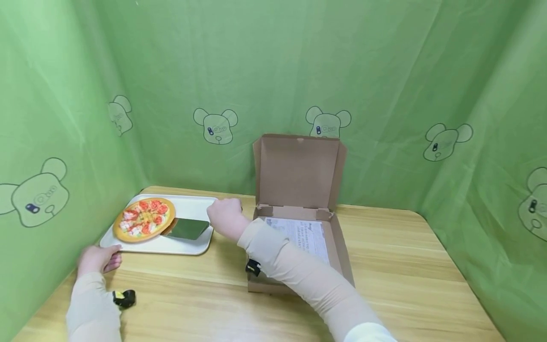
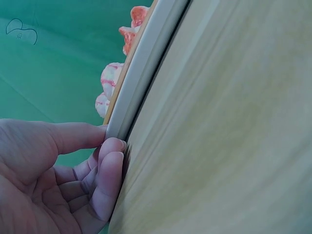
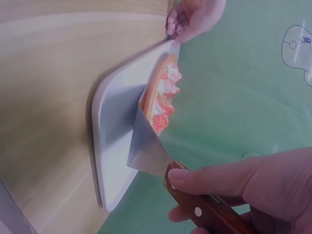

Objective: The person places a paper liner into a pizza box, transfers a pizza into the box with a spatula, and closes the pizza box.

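A pizza point(image 1: 145, 219) with red and white toppings lies on the left part of a white tray point(image 1: 171, 247). My left hand point(image 1: 97, 259) is at the tray's near left corner; in the left wrist view, its thumb and curled fingers point(image 2: 110, 180) pinch the rim. My right hand point(image 1: 228, 218) grips the brown wooden handle point(image 3: 202, 207) of a pizza spatula, over the tray's right end. The spatula's flat metal blade point(image 3: 148, 146) slants down to the pizza, its front edge tucked beneath the crust. How far under it reaches is hidden.
Right of the tray, a cardboard pizza box point(image 1: 299, 171) stands with its lid up. Printed paper point(image 1: 314, 237) lines its bottom, and my right forearm passes over its near part. Green curtains point(image 1: 273, 71) enclose the wooden table point(image 1: 397, 266) at the back and sides.
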A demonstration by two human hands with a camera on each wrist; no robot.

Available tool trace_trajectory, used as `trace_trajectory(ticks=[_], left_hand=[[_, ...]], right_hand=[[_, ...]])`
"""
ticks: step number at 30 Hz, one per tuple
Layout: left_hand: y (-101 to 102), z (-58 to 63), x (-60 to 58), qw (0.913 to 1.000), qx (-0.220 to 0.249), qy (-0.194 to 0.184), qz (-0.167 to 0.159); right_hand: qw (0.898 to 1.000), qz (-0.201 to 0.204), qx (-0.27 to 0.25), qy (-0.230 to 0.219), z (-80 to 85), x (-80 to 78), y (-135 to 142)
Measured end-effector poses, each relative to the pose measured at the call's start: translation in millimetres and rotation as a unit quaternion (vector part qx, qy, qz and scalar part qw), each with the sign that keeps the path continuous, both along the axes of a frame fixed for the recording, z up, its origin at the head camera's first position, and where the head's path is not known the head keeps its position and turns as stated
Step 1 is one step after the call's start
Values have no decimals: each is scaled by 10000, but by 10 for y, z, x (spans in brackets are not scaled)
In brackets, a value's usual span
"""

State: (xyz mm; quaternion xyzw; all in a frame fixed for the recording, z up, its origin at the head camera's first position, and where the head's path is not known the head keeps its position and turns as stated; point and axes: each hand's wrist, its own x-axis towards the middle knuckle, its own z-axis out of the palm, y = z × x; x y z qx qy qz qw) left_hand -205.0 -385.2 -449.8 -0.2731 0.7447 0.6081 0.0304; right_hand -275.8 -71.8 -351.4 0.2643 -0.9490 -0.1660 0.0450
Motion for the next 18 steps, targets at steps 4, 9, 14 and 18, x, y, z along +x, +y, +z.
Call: trace_trajectory(ticks=[4, 9, 14, 18], left_hand=[[-15, -21, -16, 10000, -5, -14, 18], [-37, -50, -23, 10000, -42, -87, 20], [-31, -38, -18, 9999, -56, -90, -45], [-22, -19, -15, 9999, -60, -84, -62]], right_hand=[[9999, -95, 38, -55, -15, 38, -25], [9999, -118, 91, -5, -32, 69, -34], [10000, -83, 49, 20, -59, 72, -33], [10000, 16, -5, 50, -61, 63, -11]])
